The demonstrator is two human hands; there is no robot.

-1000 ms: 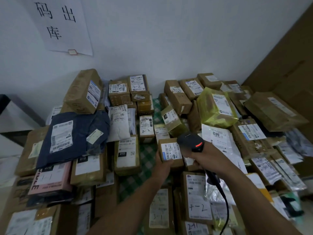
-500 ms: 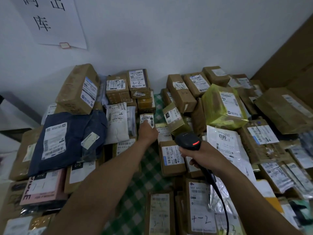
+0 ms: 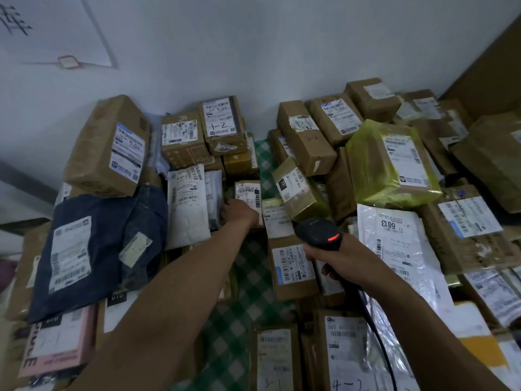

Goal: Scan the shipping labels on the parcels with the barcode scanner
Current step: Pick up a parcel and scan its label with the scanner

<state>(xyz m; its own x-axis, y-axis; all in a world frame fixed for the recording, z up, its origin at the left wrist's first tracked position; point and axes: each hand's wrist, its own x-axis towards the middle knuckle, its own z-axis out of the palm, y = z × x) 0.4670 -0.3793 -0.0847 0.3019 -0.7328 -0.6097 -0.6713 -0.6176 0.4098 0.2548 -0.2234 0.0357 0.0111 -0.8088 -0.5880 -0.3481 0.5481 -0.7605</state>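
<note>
My right hand [image 3: 339,262] grips a black barcode scanner [image 3: 320,231] with a red light on its head and a black cable trailing down. The scanner hovers over a small brown box with a white label [image 3: 291,266]. My left hand [image 3: 238,213] reaches far forward and holds the lower edge of a small labelled parcel [image 3: 248,193] standing among the packages in the middle. Its fingers are partly hidden behind the parcel. Many cardboard boxes and bags with shipping labels lie all around.
A dark blue bag [image 3: 93,255] and a pink parcel [image 3: 59,345] lie at the left. A yellow-wrapped box [image 3: 392,165] and a white bag marked 6813 [image 3: 394,244] are at the right. A green checked cloth [image 3: 248,300] shows between parcels. The wall [image 3: 253,52] is behind.
My left hand left the box near the scanner, reached forward and took hold of the small labelled parcel farther back. The scanner stayed almost still. The view moved closer.
</note>
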